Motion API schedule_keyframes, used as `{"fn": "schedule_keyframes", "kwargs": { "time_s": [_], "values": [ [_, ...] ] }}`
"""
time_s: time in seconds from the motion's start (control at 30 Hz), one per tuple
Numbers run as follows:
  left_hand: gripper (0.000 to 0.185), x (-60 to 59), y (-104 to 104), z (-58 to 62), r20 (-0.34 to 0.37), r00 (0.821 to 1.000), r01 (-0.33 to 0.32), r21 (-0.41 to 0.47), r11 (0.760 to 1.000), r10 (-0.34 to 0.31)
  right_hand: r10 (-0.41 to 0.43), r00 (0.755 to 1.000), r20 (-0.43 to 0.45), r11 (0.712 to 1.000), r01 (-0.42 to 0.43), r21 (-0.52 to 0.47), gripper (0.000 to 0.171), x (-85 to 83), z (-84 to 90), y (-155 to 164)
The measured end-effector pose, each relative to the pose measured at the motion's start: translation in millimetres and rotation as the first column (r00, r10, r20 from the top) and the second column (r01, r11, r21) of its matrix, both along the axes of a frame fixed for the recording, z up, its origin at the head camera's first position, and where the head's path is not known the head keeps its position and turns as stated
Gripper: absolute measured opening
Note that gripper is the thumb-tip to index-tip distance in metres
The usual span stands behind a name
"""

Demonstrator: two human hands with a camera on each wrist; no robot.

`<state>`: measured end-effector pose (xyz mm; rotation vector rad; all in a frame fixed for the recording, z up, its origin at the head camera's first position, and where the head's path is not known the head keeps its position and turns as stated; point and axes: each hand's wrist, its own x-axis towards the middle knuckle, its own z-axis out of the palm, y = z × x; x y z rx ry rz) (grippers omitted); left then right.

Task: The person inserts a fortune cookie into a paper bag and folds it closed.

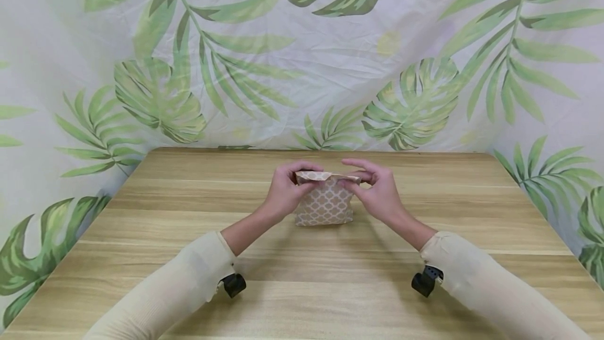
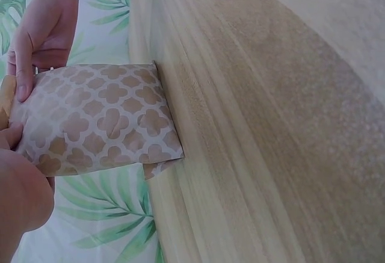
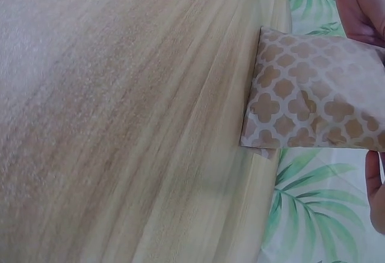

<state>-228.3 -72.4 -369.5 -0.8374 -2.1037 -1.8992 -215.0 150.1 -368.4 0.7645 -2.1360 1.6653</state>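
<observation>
A small brown paper bag (image 1: 325,206) with a white quatrefoil pattern stands upright on the wooden table, its top edge folded over. My left hand (image 1: 288,188) grips the bag's upper left corner, thumb on the near face and fingers behind. At the upper right, my right hand (image 1: 379,190) pinches the top edge with the thumb in front, while its index finger sticks out above the bag. In the left wrist view the paper bag (image 2: 108,118) looks puffed out, and its base touches the table. What it holds inside is hidden.
The wooden table (image 1: 302,298) spreads out around the bag. Behind it and at both sides hangs a white cloth (image 1: 330,77) printed with green leaves. A black wrist camera (image 1: 233,285) sits under the left sleeve, and another black camera (image 1: 424,282) under the right.
</observation>
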Motion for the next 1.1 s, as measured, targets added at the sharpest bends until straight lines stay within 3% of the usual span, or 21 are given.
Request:
{"fn": "schedule_keyframes", "kwargs": {
  "time_s": [0.23, 0.5, 0.8, 1.1],
  "values": [
    [0.017, 0.7, 1.4, 1.2, 0.007, 1.000, -0.030, 0.007, 1.000, 0.030, -0.017, 1.000, 0.021, 1.000, 0.017, 0.006, 0.031, 0.5, 1.4, 0.4],
    [0.016, -0.3, 1.9, 0.2, 0.000, 1.000, -0.028, 0.000, 1.000, 0.028, -0.002, 0.999, 0.038, 1.000, 0.002, 0.009, 0.033, 0.6, 1.9, 1.8],
    [0.025, -1.9, -5.1, -0.8, 0.007, 0.998, 0.057, -0.060, 0.997, -0.056, 0.043, 0.998, 0.051, 0.999, -0.043, 0.000, 0.033, 0.1, -0.8, 4.4],
    [0.028, -4.4, -9.9, -2.2, -0.051, 0.993, 0.092, -0.167, 0.982, -0.102, 0.041, 0.999, 0.024, 0.999, -0.042, 0.028, 0.022, -1.0, -4.9, 6.6]
  ]
}}
